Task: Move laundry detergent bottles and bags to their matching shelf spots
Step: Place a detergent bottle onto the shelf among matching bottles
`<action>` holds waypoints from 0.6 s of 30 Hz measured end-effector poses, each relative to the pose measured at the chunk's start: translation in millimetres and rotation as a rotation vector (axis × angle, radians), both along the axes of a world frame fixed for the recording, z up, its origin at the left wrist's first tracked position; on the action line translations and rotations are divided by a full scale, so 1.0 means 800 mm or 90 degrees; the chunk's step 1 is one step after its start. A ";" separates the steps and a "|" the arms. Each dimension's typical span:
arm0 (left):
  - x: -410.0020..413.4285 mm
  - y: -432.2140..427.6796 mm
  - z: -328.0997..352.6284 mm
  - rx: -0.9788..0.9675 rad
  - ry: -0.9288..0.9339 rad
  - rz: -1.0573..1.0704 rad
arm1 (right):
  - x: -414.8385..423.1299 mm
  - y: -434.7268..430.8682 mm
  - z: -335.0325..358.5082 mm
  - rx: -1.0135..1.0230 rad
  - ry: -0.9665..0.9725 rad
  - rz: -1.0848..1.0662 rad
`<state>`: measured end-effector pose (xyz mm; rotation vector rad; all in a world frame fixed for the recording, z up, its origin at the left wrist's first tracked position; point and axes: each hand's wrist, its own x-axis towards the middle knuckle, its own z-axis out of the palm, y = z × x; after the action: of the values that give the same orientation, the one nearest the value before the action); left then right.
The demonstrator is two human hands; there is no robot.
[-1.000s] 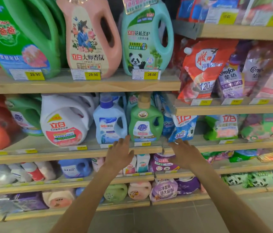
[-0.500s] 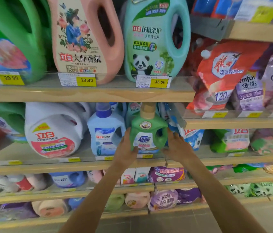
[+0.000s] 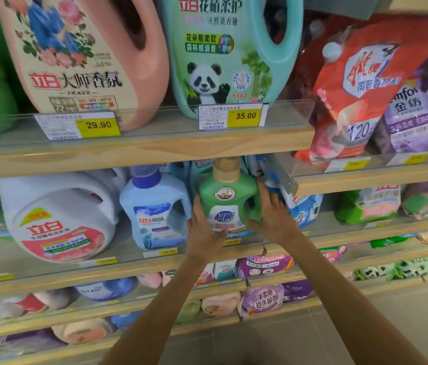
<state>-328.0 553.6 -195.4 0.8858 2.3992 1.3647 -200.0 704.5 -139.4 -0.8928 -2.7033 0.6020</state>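
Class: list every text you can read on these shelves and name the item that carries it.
"立白 大师香氛": pink bottle
"立白 花植柔护": teal bottle
"29.90": left price tag
"35.00": right price tag
"超能": green bottle gripped by left hand and right hand
"立白 御品": blue bottle
"金纺": purple bag
Middle shelf tags: too blurred.

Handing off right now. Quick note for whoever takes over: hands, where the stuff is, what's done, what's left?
Hands: the left hand grips the left side of the green bottle; the right hand grips its right side, at the handle.
Where: the bottle is upright at the middle shelf, between the blue bottle and the blue-and-white bag. The hands hide its base, so I cannot tell if it is lifted.
Done: bottle grasped.
Left: take it to its matching spot, then sort the other bottles and bags.
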 end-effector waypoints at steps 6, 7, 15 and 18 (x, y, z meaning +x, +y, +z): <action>-0.001 0.006 -0.003 -0.050 0.070 0.011 | 0.000 0.010 -0.013 -0.034 0.055 0.015; 0.000 0.007 -0.002 -0.043 0.071 0.006 | 0.000 0.012 -0.016 -0.036 0.065 0.019; -0.008 0.005 -0.001 0.020 -0.028 -0.024 | -0.010 0.028 -0.027 -0.127 0.135 0.022; -0.018 0.005 -0.005 0.018 -0.038 -0.034 | -0.022 0.032 -0.024 -0.153 0.152 0.018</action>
<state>-342.2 557.5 -199.5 0.8967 2.3005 1.3879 -217.4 729.7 -158.8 -0.7795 -2.4682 0.9885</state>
